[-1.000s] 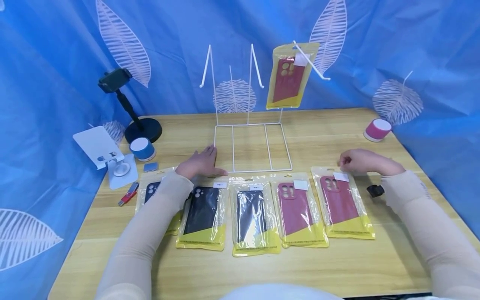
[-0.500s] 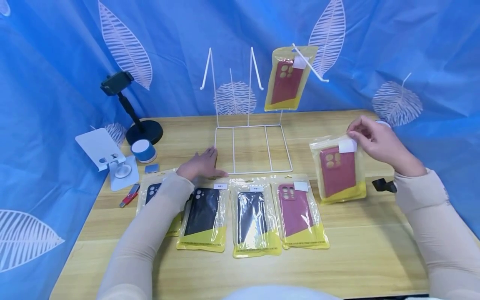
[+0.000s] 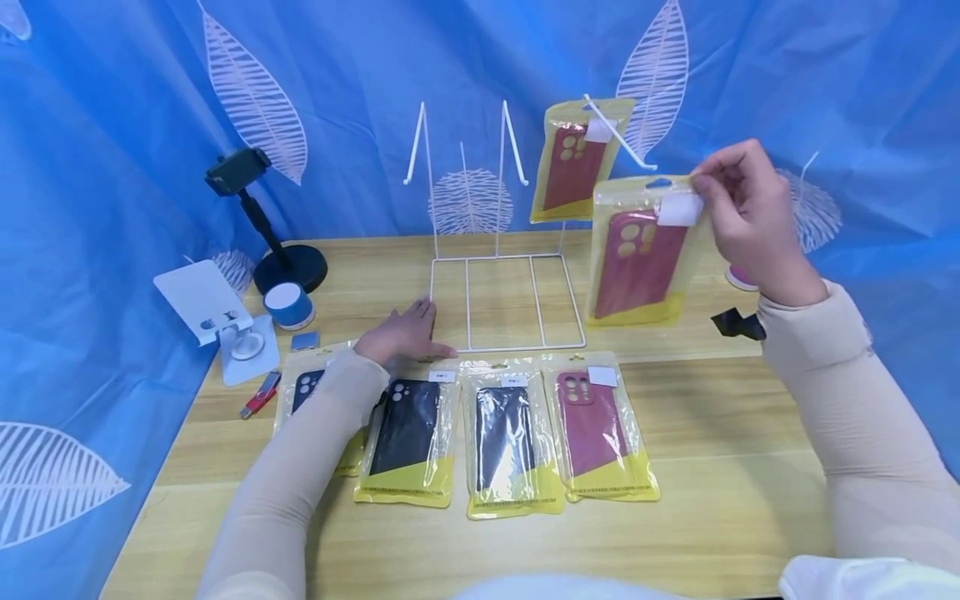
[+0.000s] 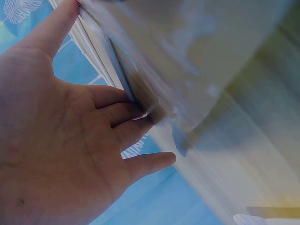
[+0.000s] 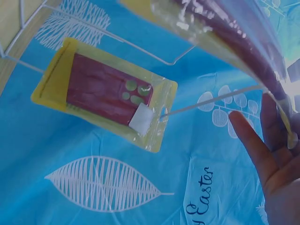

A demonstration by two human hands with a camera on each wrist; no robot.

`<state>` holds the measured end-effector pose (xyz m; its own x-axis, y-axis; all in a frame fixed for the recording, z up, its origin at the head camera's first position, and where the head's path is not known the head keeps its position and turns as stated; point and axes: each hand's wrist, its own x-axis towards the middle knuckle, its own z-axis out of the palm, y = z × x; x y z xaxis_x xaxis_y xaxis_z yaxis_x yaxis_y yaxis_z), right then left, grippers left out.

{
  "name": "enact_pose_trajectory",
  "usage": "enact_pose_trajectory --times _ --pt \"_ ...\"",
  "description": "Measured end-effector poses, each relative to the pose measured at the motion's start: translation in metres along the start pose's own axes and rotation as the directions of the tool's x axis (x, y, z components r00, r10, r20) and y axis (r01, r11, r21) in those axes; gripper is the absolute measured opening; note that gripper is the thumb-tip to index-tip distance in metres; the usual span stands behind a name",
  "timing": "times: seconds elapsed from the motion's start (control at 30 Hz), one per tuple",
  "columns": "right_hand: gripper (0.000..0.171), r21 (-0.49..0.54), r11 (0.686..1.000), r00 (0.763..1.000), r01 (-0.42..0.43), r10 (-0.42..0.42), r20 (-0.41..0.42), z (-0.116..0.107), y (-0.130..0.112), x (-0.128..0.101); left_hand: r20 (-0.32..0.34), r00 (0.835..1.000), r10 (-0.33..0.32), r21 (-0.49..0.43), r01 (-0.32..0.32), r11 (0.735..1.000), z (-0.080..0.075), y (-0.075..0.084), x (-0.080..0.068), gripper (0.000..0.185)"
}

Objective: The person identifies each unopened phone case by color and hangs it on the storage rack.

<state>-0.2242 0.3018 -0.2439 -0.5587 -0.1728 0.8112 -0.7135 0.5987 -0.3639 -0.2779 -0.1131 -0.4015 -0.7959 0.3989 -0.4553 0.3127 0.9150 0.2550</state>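
My right hand (image 3: 761,221) pinches the top right corner of a bagged maroon phone case (image 3: 641,262), held upright in the air with its hang hole at the top. Its top edge is close to the tip of the right hook of a white wire rack (image 3: 521,347). On that hook hangs another bagged maroon phone case (image 3: 576,171), also seen in the right wrist view as a yellow-edged bag (image 5: 105,89). My left hand (image 3: 408,332) rests at the left side of the rack's base, fingers extended; in the left wrist view the palm (image 4: 61,136) shows.
Along the front lie bagged cases: black ones (image 3: 405,425), (image 3: 504,437) and a maroon one (image 3: 592,425); another is partly under my left sleeve. At left stand a phone holder (image 3: 288,267), a blue speaker (image 3: 288,307), a white stand (image 3: 202,300) and a red USB stick (image 3: 258,396).
My right hand has picked the rightmost bagged maroon phone case off the table and carried it up and leftward to the right hook. The left hand has stayed in place.
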Motion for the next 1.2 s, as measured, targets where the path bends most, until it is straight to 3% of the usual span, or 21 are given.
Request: enact_pose_trajectory --times 0.23,0.43,0.67,1.2 --pt "0.020 0.003 0.999 0.999 -0.041 0.041 -0.033 0.014 0.000 0.013 -0.003 1.000 -0.002 -0.005 0.002 1.000 0.000 0.000 -0.001 0.110" --pt "0.019 -0.029 0.999 1.000 -0.018 0.018 0.005 0.023 0.014 0.021 -0.002 1.000 -0.010 0.000 0.010 1.000 0.000 -0.001 -0.001 0.111" --pt "0.020 -0.117 0.983 0.989 -0.141 0.145 0.019 0.036 0.032 0.035 0.005 1.000 0.001 -0.007 -0.001 1.000 -0.002 0.000 -0.004 0.109" --pt "0.031 -0.236 0.947 0.970 -0.220 0.237 0.050 0.060 0.063 0.069 -0.004 1.000 0.008 0.026 -0.008 1.000 0.001 -0.001 -0.002 0.110"
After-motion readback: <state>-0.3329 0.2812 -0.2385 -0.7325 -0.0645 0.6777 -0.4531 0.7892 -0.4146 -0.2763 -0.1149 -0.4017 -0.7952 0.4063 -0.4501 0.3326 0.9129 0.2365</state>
